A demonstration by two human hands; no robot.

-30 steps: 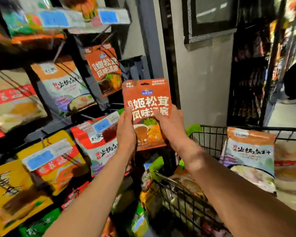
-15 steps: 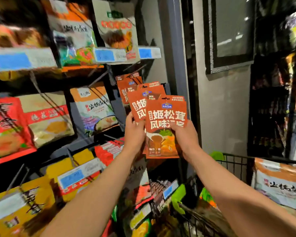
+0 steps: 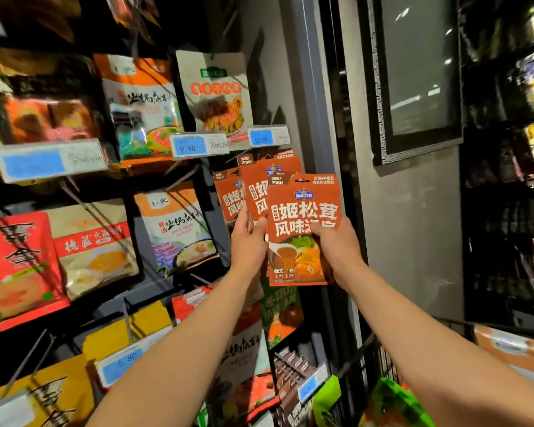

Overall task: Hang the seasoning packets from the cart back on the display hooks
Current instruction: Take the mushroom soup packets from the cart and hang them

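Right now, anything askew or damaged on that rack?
No damage visible. Only oddity: the orange packet held by both hands, left hand and right hand, sits low and forward of the matching hung packets, not yet on a hook.

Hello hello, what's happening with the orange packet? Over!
Both hands, left hand and right hand, grip orange packet. Held before hanging orange packets. Not hooked yet.
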